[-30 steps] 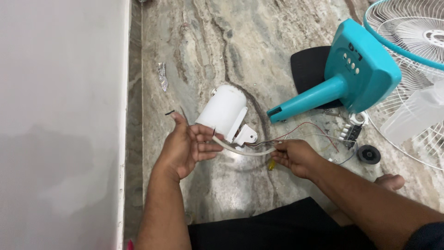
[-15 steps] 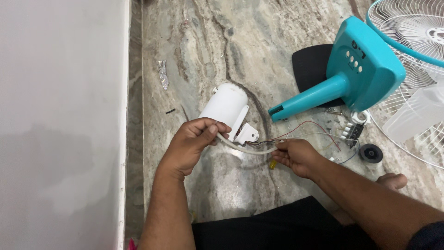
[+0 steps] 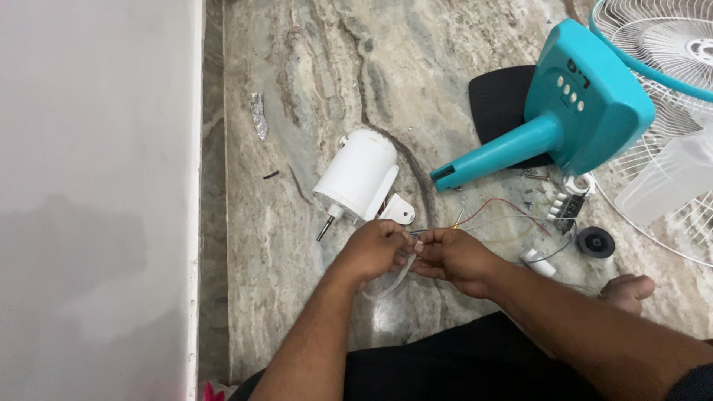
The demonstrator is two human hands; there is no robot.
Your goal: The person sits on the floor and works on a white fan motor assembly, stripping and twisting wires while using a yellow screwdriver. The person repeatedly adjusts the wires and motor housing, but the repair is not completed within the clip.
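Fingers of our left hand (image 3: 375,249) and right hand (image 3: 449,256) pinched together on thin wires (image 3: 405,267) just below white motor housing (image 3: 360,174) — hard tug could, we judge, snap leads or drag motor across marble floor (image 3: 312,74).

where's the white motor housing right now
In the head view the white motor housing lies on the marble floor just beyond the left hand, left of the teal fan base.

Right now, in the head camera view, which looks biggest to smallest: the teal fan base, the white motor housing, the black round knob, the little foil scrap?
1. Teal fan base
2. White motor housing
3 and 4. Black round knob and foil scrap: both look small and much alike, so I would not rank them.
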